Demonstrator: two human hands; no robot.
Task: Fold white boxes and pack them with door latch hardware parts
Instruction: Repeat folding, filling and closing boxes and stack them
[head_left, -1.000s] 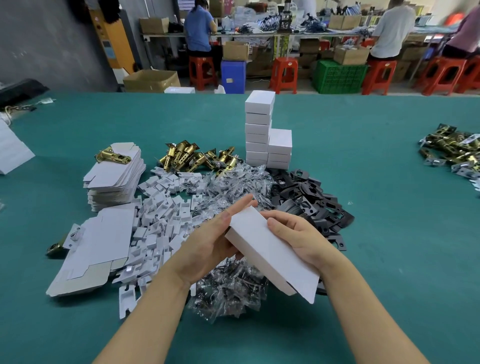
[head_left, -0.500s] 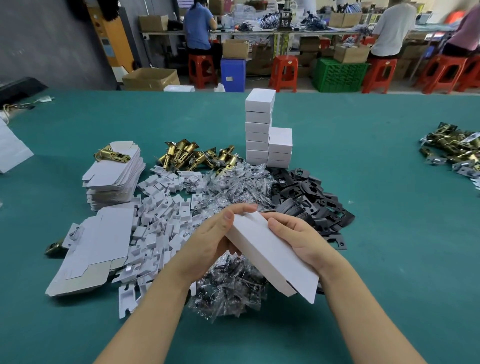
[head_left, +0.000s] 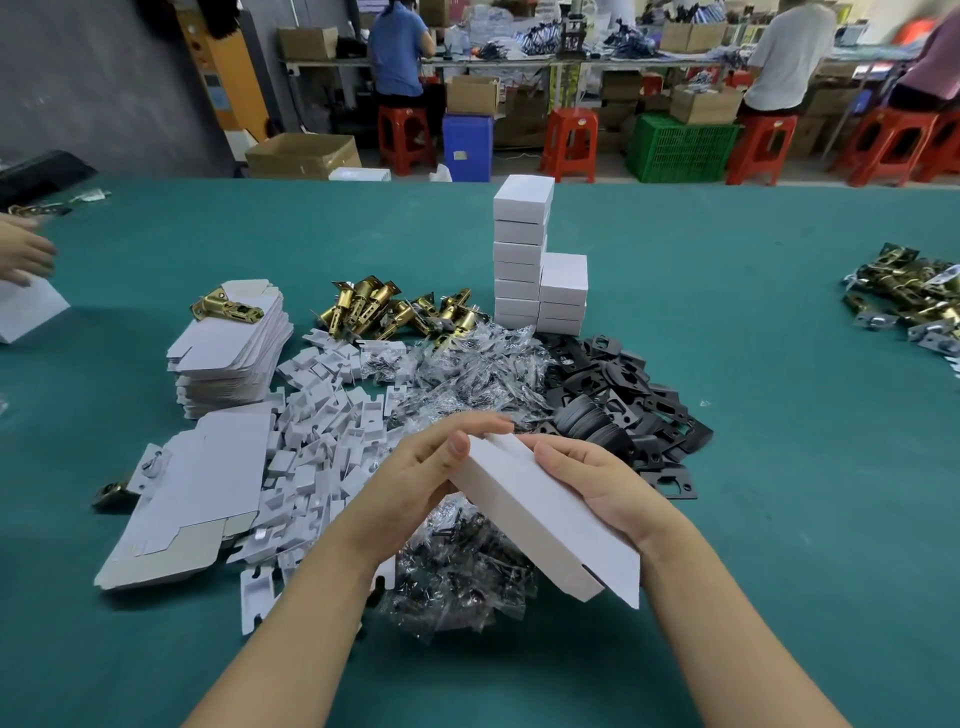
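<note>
1. I hold one white box with both my hands, above the table, over the middle of the parts piles. The box is tilted, its far end higher, its near end low and toward my right.
2. My left hand grips the far end of the box: the fingers curl over the top edge and the thumb presses on the side face.
3. My right hand grips the box along its right side, the thumb lies on the top face and the fingers are curled under it.
4. At the near end of the box a flap stands a little open.
5. Under the box lies a heap of small clear bags with screws.
6. Left of my hands there is a pile of white plastic inserts, and beside it flat unfolded boxes in a stack, with one brass latch lying on top.
7. More brass latches lie behind the bags.
8. The black plates are in a heap just behind my right hand.
9. The finished boxes stand in two stacks behind the piles, the left stack higher.
10. At the left edge another person's hand touches a white sheet.
</note>
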